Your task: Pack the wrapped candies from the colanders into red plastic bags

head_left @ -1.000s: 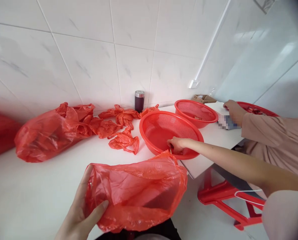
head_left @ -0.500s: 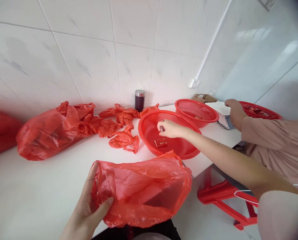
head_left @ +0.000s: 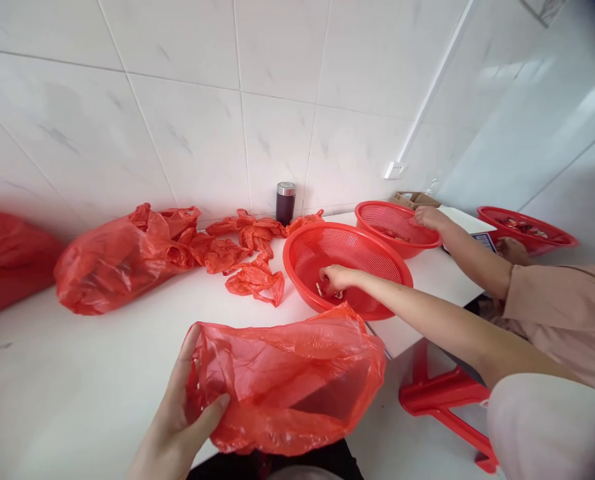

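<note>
My left hand [head_left: 190, 400] grips the edge of a red plastic bag [head_left: 292, 380], thumb inside its mouth and fingers around the outside. The bag is held wide, its mouth facing up, at the table's front edge. Inside the nearest red plastic basket [head_left: 402, 287], a strainer with perforated walls, my right hand [head_left: 338, 279] reaches to the bottom. Its fingers are closed on a small red-and-white packet [head_left: 320, 289]; the fingers partly cover it, so its full shape is hidden.
A co-worker's hand [head_left: 427, 217] is at a second red basket [head_left: 364, 212]; a third basket [head_left: 570, 241] stands farther right. Crumpled red bags [head_left: 257, 280], a filled red bag [head_left: 112, 267] and a dark flask [head_left: 286, 205] line the wall. A red stool [head_left: 442, 397] stands below right.
My right hand has gone lower in the basket, onto the packet lying there. My left hand keeps its hold on the bag. The co-worker's hand has come to the second basket.
</note>
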Tool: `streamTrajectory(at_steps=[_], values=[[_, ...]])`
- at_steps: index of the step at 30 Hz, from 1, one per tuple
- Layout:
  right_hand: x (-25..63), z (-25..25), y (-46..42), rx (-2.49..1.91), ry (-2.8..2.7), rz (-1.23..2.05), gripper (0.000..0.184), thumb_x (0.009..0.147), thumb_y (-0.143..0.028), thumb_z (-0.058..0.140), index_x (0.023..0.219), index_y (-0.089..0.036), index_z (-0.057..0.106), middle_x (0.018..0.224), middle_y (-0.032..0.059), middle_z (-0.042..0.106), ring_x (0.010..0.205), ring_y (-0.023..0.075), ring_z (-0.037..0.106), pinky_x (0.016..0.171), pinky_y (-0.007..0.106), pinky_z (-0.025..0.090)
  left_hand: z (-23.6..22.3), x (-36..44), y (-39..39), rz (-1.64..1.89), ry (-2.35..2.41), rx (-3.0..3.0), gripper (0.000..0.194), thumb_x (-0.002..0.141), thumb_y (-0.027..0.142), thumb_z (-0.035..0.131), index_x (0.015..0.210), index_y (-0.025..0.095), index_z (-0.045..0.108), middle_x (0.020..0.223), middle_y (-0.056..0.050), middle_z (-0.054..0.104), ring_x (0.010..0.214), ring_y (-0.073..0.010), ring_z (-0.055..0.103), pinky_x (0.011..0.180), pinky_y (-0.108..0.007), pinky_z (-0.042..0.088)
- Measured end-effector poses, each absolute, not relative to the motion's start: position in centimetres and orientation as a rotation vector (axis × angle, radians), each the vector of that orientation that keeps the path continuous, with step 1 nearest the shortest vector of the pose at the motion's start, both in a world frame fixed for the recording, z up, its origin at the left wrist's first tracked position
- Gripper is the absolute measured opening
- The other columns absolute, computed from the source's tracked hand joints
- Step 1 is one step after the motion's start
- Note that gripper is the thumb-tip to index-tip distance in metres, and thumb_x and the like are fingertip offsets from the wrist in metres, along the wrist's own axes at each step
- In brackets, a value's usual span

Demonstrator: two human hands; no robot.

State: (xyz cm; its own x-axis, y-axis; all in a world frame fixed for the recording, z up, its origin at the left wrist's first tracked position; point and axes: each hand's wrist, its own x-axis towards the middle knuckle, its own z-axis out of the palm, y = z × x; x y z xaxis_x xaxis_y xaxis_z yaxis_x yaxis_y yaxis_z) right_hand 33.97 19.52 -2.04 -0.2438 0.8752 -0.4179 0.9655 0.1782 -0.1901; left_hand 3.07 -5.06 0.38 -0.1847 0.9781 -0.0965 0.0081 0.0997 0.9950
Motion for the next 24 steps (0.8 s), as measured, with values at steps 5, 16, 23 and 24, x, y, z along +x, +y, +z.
streamTrajectory(at_steps=[5, 16, 23, 24], values=[[36.2, 0.8, 20.4, 1.882, 2.312, -0.669, 0.029, 0.073, -0.018, 0.072, 0.098, -0.016, 0.059, 0.094, 0.0037, 0.065, 0.066, 0.01, 0.062, 0.053, 0.016, 0.042, 0.3, 2.7, -5.0, 1.234, 1.393, 1.058, 0.079, 0.079, 0.039, 0.069, 0.147, 0.046, 0.029, 0.16, 0.006, 0.022, 0.146, -0.0277, 0.021, 0.118, -0.045, 0.019], [33.1, -1.9, 19.8, 1.931, 2.12, -0.678, 0.062, 0.052, -0.015, 0.087, 0.108, -0.015, 0.061, 0.086, 0.0057, 0.067, 0.065, 0.0175, 0.065, 0.055, 0.024, 0.05, 0.4, 3.4, -5.0, 1.237, 1.4, 1.018, 0.083, 0.076, 0.041, 0.071, 0.148, 0.044, 0.029, 0.158, 0.001, 0.028, 0.143, -0.0323, 0.028, 0.116, -0.049, 0.024], [32.3, -0.2, 19.5, 2.031, 2.242, -0.698, 0.026, 0.07, -0.007, 0.072, 0.091, -0.014, 0.059, 0.089, 0.0056, 0.066, 0.074, 0.0156, 0.065, 0.061, 0.022, 0.05, 0.8, 3.1, -5.2, 1.232, 1.391, 1.033, 0.083, 0.078, 0.04, 0.07, 0.149, 0.043, 0.026, 0.159, 0.001, 0.026, 0.144, -0.0295, 0.025, 0.117, -0.046, 0.021], [32.5, 1.0, 19.4, 2.046, 2.276, -0.731, 0.027, 0.069, -0.006, 0.07, 0.091, -0.014, 0.058, 0.089, 0.0057, 0.066, 0.074, 0.016, 0.065, 0.06, 0.021, 0.049, 0.9, 3.0, -5.3, 1.229, 1.397, 1.045, 0.083, 0.079, 0.039, 0.069, 0.15, 0.041, 0.025, 0.16, 0.002, 0.023, 0.145, -0.0282, 0.022, 0.117, -0.044, 0.021]])
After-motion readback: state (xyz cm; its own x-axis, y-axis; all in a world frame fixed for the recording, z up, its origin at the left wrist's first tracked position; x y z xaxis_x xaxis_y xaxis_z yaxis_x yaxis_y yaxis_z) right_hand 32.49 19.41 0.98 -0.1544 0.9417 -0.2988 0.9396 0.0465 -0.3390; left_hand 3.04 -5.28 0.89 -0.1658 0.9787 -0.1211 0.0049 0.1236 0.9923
